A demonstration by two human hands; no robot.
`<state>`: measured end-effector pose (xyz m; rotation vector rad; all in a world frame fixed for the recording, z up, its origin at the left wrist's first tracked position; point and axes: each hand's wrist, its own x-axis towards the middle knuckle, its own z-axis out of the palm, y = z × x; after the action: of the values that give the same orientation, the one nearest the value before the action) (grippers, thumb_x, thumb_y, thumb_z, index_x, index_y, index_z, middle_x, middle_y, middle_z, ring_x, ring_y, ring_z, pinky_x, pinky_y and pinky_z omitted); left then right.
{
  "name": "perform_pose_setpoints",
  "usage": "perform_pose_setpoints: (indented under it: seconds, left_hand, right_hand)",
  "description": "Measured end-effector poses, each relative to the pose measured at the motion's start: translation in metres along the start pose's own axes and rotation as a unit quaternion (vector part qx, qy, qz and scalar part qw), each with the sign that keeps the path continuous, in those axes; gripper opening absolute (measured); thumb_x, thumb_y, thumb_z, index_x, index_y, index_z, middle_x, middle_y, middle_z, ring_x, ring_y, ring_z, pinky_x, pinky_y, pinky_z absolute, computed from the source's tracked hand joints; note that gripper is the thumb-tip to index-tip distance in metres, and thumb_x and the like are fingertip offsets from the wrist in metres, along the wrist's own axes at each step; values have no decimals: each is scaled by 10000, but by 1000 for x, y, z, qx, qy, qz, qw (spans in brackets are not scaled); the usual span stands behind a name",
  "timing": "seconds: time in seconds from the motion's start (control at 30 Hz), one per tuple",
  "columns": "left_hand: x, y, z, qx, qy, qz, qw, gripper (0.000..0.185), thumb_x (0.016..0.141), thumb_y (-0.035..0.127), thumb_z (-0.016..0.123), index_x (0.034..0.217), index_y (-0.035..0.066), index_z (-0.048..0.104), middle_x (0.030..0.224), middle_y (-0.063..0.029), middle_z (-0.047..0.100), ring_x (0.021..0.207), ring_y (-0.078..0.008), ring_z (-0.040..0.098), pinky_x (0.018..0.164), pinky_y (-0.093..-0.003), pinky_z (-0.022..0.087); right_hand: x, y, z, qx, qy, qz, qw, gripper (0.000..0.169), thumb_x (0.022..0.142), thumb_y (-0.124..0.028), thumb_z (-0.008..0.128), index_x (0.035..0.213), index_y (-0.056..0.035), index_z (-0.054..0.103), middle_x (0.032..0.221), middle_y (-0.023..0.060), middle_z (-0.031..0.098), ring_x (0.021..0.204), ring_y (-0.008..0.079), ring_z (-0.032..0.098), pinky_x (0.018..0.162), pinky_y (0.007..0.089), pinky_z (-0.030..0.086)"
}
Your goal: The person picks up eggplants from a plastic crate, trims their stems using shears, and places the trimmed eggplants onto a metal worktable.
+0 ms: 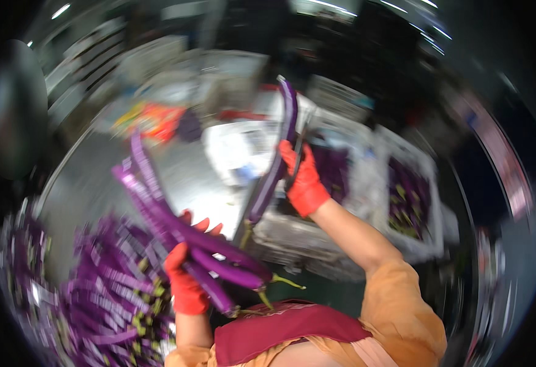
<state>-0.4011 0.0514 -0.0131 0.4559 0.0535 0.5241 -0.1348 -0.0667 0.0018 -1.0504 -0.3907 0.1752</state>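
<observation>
Both hands wear red gloves. My left hand [190,275] is closed around several long purple eggplants [222,270], their green stems pointing towards the apron and their other ends reaching up and left. My right hand [305,181] holds one long eggplant [288,108] with its stem end down, together with a dark, thin tool [301,142] that looks like scissors or a knife; blur hides which. A large heap of eggplants [107,284] lies at the lower left, on and beside the grey metal table [84,169].
White crates to the right, one with a visible rim [434,202], hold eggplants and plastic film [364,183]. White printed sheets or bags [235,147] lie ahead. Red and yellow packaging [157,121] sits at the table's far side, near pale containers [235,73].
</observation>
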Motion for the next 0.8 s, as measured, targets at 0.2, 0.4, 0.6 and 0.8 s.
perform_pose_setpoints:
  seconds: [0.2,0.4,0.6,0.8]
  left_hand:
    - [23,-105,72,32,-232,-111,966,680,911,319,501,1487,116,203,1445,-121,403,1323,-327,401,1038,-482,397]
    - [3,-223,139,44,-410,-294,862,687,915,364,465,1471,41,225,1420,-131,440,1316,-312,405,1098,-457,314]
    - [-50,-353,189,-11,-491,-427,759,616,940,298,460,1440,-5,266,1428,-158,419,1330,-300,391,1082,-422,347]
    - [-122,-404,215,67,-441,-514,733,594,940,353,433,1425,29,318,1398,-146,454,1254,-286,463,1032,-428,386]
  right_hand:
    - [-101,-185,-149,68,164,-207,962,395,875,-189,686,1216,-70,526,1027,39,614,951,144,587,828,291,482]
    - [-333,-288,-258,-41,402,-425,810,468,867,40,620,1296,-90,487,1005,-11,576,868,89,564,740,238,490]
    - [-586,-222,-354,-194,657,-387,617,462,849,-58,662,1283,-89,508,928,-1,588,811,104,558,727,248,470]
    - [-751,-187,-347,-294,852,-38,432,539,844,-321,696,1278,-58,512,1073,92,638,970,216,588,862,331,460]
